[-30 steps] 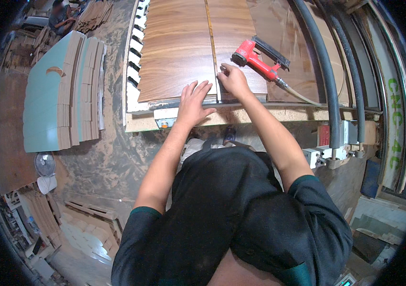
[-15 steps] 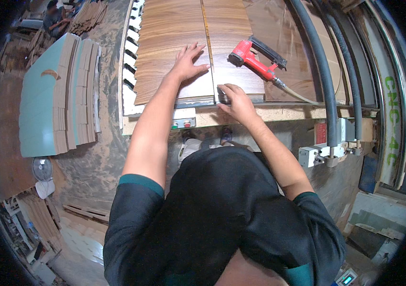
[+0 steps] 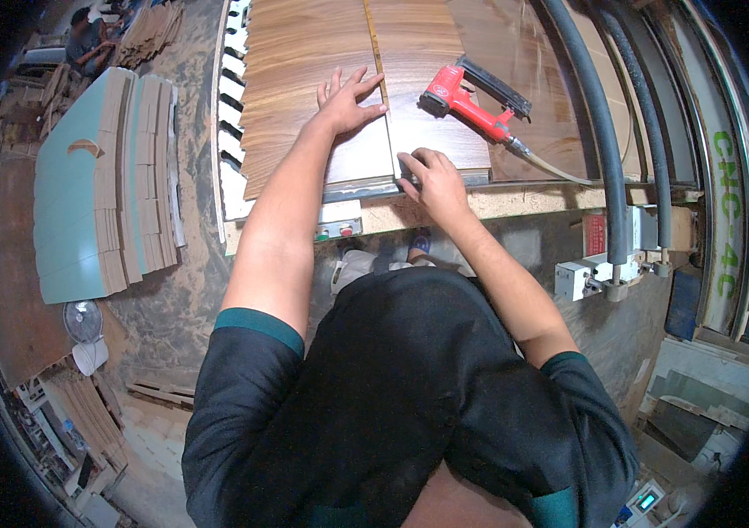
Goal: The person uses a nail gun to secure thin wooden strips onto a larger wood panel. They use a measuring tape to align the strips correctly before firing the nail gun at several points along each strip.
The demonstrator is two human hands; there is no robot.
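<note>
- From where I stood, the left hand (image 3: 345, 107) lay on the left wooden board (image 3: 299, 53), fingers spread, with its thumb and a fingertip reaching to the narrow strip (image 3: 373, 40).
- That strip, yellowish at its far part, ran beside the left hand's fingertips, away beyond them, and back toward the right hand (image 3: 438, 185), along the line between the left board and the right board (image 3: 427, 48).
- The right hand was nearer the person's body, fingers bent and thumb set apart from them, at the strip's near end by the boards' front edge. I could not tell whether it pinched the strip or only touched it.
- Just beyond the right hand and a little to its right, a red nail gun (image 3: 465, 106) lay on its side, out of both hands' hold, its hose (image 3: 557, 169) trailing off to the right.
- Closer to the body than the left hand, a small button box (image 3: 340, 229) sat at the bench edge (image 3: 414, 209).
- The step in hand looked to me like setting the strip along that line. The next move, I judged, called for the left hand steady and a fine adjustment by the right fingertips.
</note>
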